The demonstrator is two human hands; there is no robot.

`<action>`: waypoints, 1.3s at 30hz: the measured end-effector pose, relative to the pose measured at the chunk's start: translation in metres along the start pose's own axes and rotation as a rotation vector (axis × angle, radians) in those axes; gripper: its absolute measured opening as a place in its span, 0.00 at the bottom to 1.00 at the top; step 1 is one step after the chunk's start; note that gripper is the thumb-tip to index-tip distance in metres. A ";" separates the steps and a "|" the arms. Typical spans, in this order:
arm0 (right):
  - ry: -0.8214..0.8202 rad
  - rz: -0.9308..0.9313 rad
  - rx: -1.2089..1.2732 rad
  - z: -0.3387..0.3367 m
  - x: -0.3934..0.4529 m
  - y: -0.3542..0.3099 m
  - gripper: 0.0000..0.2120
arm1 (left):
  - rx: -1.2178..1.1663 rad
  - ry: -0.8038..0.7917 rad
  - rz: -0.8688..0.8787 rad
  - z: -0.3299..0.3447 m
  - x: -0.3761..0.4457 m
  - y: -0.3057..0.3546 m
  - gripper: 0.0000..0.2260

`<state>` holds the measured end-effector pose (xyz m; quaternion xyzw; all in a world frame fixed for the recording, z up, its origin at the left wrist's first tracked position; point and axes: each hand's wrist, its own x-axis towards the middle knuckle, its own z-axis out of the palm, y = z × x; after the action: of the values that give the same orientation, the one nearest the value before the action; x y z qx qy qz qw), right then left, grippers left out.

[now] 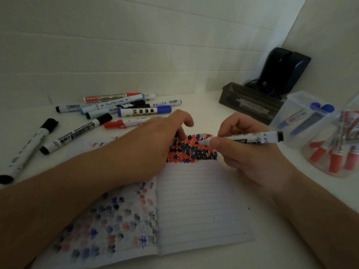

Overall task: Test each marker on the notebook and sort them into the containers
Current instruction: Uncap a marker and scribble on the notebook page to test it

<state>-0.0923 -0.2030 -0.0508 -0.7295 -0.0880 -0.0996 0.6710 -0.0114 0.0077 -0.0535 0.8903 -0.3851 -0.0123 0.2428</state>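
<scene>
The scene is dim and a little grey, with soft even light and no hard shadows — only a faint darkening under the forearms and along the wall point(136, 45) in the upper left. The wide-angle lens bends the picture at the edges, so the wall lines curve and the clear containers point(318, 131) at the right look stretched and slightly blurred. The middle is sharper — the coloured marks on the notebook point(204, 200) read clearly, and no glare shows on the white table point(194, 101).

L hand point(155, 140) flat, fingers relaxed; R hand point(246, 150) curled in pinch grip.
</scene>
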 end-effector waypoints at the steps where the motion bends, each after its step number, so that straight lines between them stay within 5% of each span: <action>1: -0.028 0.001 0.061 -0.001 0.001 0.000 0.10 | -0.028 0.022 0.007 0.000 0.000 -0.002 0.24; 4: -0.010 0.036 0.162 -0.003 0.002 0.001 0.03 | -0.086 0.052 0.014 0.000 0.000 -0.005 0.19; 17: 0.050 0.145 0.228 -0.004 0.000 0.005 0.18 | -0.148 0.087 0.052 -0.004 -0.003 0.007 0.18; 22: 0.050 0.122 0.152 -0.004 0.002 0.004 0.09 | -0.051 0.055 0.037 -0.002 0.002 -0.002 0.10; 31: 0.020 -0.229 -0.700 -0.009 -0.002 0.012 0.06 | 0.031 -0.016 0.067 0.000 -0.001 -0.003 0.09; 37: 0.054 -0.408 -0.848 0.001 0.001 0.024 0.06 | 0.108 -0.002 0.088 0.004 0.000 -0.002 0.23; 39: 0.030 -0.403 -0.876 0.001 0.004 0.027 0.06 | 0.150 0.017 0.095 0.007 0.002 -0.005 0.21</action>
<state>-0.0813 -0.2042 -0.0762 -0.9104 -0.1677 -0.2657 0.2693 -0.0081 0.0059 -0.0616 0.8867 -0.4247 0.0358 0.1793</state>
